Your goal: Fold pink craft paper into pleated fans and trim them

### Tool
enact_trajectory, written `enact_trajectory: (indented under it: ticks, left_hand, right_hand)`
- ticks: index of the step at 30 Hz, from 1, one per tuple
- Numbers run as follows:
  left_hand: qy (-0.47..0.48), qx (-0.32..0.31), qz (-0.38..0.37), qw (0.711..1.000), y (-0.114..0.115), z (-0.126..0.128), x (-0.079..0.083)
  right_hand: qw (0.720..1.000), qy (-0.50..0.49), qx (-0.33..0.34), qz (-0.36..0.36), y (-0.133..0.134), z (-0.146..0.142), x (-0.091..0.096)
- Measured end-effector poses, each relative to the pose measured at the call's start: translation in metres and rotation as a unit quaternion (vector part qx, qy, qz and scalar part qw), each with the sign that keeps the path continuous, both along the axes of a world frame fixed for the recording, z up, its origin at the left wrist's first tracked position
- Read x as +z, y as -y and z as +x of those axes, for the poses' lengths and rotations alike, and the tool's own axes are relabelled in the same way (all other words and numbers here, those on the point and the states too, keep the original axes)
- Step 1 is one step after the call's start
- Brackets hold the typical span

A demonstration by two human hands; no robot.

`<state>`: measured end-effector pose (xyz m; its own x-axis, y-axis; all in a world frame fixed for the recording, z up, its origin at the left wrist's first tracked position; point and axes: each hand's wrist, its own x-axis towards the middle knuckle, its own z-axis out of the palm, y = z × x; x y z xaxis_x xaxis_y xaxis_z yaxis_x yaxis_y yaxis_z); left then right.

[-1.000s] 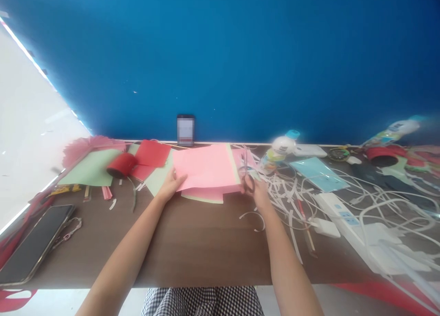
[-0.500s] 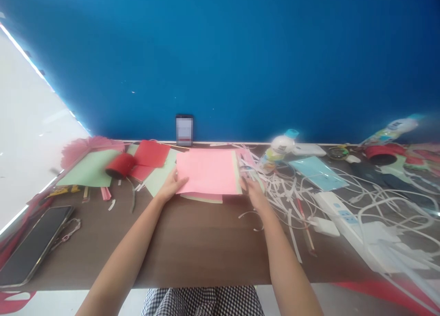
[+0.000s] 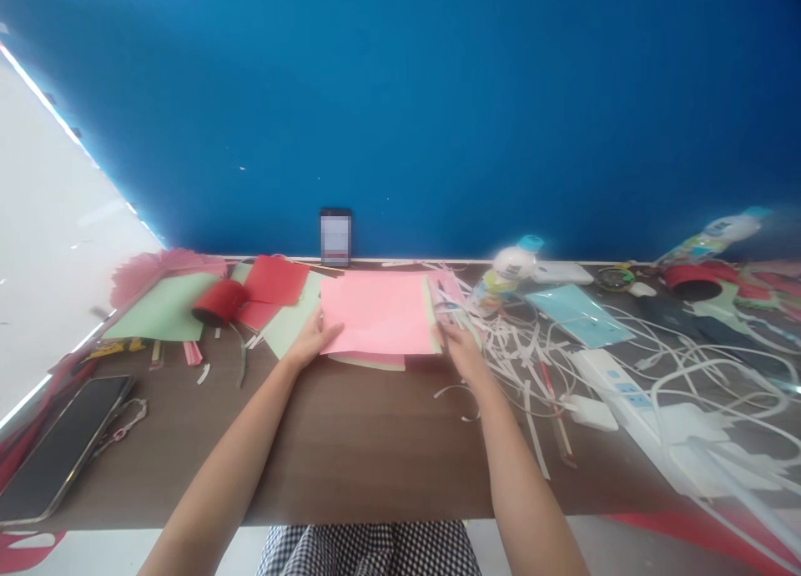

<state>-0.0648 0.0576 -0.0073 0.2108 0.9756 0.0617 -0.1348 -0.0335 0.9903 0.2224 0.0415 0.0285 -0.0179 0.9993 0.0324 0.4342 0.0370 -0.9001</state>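
My left hand (image 3: 313,340) grips the lower left edge of a pink sheet of paper (image 3: 379,313), thumb on top and fingers underneath. A pale green sheet (image 3: 431,313) shows along its right edge, and more paper pokes out below. By that edge my right hand (image 3: 461,349) is closed around what look like scissors (image 3: 445,337); a dark handle shows at the fingers, partly hidden and blurred. Its fingertips are close to the paper's lower right corner.
White paper strips (image 3: 516,351) and cables tangle on the right, near a white bottle (image 3: 510,271) and a power strip (image 3: 617,384). Red paper (image 3: 279,280), a red roll (image 3: 220,301) and green paper (image 3: 163,309) lie left. A phone (image 3: 66,447) rests front left.
My right hand has shifted very slightly at the paper's right edge. My left hand and the pink sheet stay in place.
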Motion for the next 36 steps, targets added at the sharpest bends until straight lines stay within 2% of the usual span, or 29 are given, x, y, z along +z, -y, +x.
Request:
enact_trajectory:
  ticks: [7, 17, 19, 21, 24, 26, 33, 36]
  left_hand:
    - [-0.002, 0.008, -0.004, 1.0, -0.002, 0.0, -0.003]
    - [0.003, 0.006, -0.003, 1.0, 0.0, 0.001, -0.002]
    - [0.007, 0.006, -0.006, 1.0, -0.001, 0.001, -0.002]
    - [0.009, 0.006, -0.007, 1.0, -0.001, 0.001, -0.002]
    - [0.004, 0.01, -0.007, 1.0, -0.001, 0.001, -0.002]
    - [0.002, 0.016, -0.008, 1.0, 0.0, 0.0, -0.002]
    - [0.004, 0.027, -0.007, 1.0, 0.0, 0.0, -0.002]
    - [0.001, 0.029, -0.001, 1.0, 0.0, 0.001, -0.001]
  right_hand:
    - [1.0, 0.015, -0.009, 0.009, 0.001, -0.001, 0.002]
    - [0.999, 0.03, -0.032, 0.03, -0.003, 0.001, -0.011]
    - [0.998, 0.027, -0.043, 0.039, -0.004, 0.001, -0.012]
    - [0.994, 0.035, -0.084, 0.06, -0.004, 0.003, -0.013]
    - [0.975, 0.076, -0.183, 0.098, -0.006, 0.01, -0.014]
    - [0.962, 0.123, -0.225, 0.097, -0.006, 0.016, -0.015]
    - [0.927, 0.272, -0.253, 0.049, -0.007, 0.028, -0.014]
    - [0.918, 0.317, -0.237, 0.025, -0.007, 0.032, -0.015]
